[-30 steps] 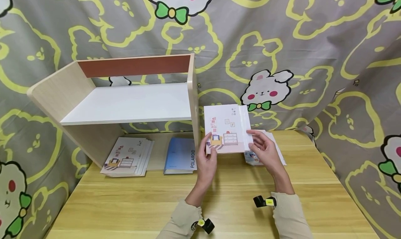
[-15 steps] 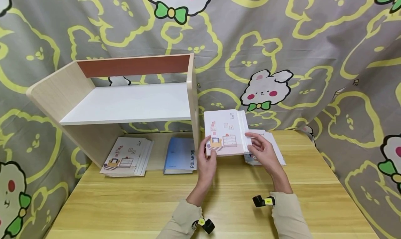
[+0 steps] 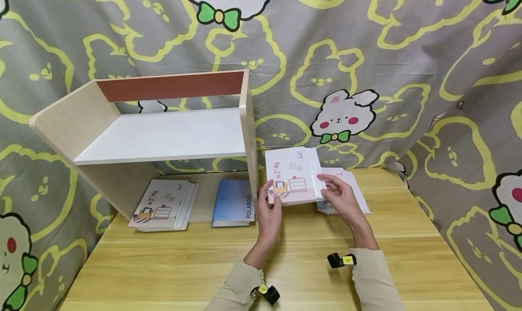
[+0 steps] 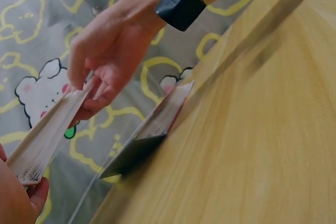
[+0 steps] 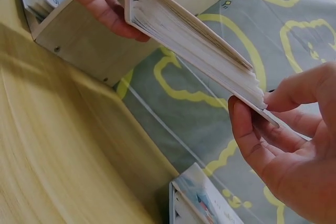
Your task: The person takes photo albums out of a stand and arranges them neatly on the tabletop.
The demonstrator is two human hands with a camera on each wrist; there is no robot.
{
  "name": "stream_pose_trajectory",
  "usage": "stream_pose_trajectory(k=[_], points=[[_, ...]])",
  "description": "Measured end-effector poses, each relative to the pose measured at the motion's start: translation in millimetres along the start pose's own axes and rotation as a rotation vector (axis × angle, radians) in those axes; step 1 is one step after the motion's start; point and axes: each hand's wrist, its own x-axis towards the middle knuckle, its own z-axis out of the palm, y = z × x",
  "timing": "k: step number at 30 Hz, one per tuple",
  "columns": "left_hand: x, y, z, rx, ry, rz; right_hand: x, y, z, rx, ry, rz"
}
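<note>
A white photo album [image 3: 288,166], its cover printed with a small furnished room, is held up over the table between my two hands. My left hand [image 3: 270,213] grips the lower left corner, thumb on the front cover. At the right edge my right hand [image 3: 343,201] pinches the album between thumb and fingers, where page edges stick out past the cover. The right wrist view shows the page block [image 5: 194,40] between two hard covers, slightly spread near the right thumb. Behind the right hand, another album [image 3: 350,188] lies on the table, partly covered.
A wooden shelf unit [image 3: 163,136] stands at the left. On its lower level lie a similar room-print album [image 3: 161,207] and a blue album marked POLAROID [image 3: 232,202]. The wooden table [image 3: 195,265] reaches back to a patterned curtain [image 3: 281,66].
Both hands have brought the held album down a little and tipped it back. Its cover's right edge has shifted slightly left. The albums on the shelf have not moved.
</note>
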Motion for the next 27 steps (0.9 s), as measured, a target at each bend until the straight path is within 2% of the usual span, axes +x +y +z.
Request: stream_pose_trajectory(k=[1, 6, 17, 27], points=[[0.8, -5.3, 0.0, 0.001, -0.002, -0.002, 0.2, 0.3, 0.2, -0.004, 0.001, 0.004], [-0.2, -8.0, -0.1, -0.001, -0.015, -0.018, 1.4, 2.9, 1.9, -0.016, 0.012, 0.028], [1.4, -19.4, 0.0, 0.034, 0.002, -0.019, 3.3, 5.1, 6.9, -0.002, 0.024, 0.054], [-0.8, -21.8, 0.2, 0.085, 0.003, -0.08, 2.2, 5.3, 10.0, 0.013, 0.044, 0.107]])
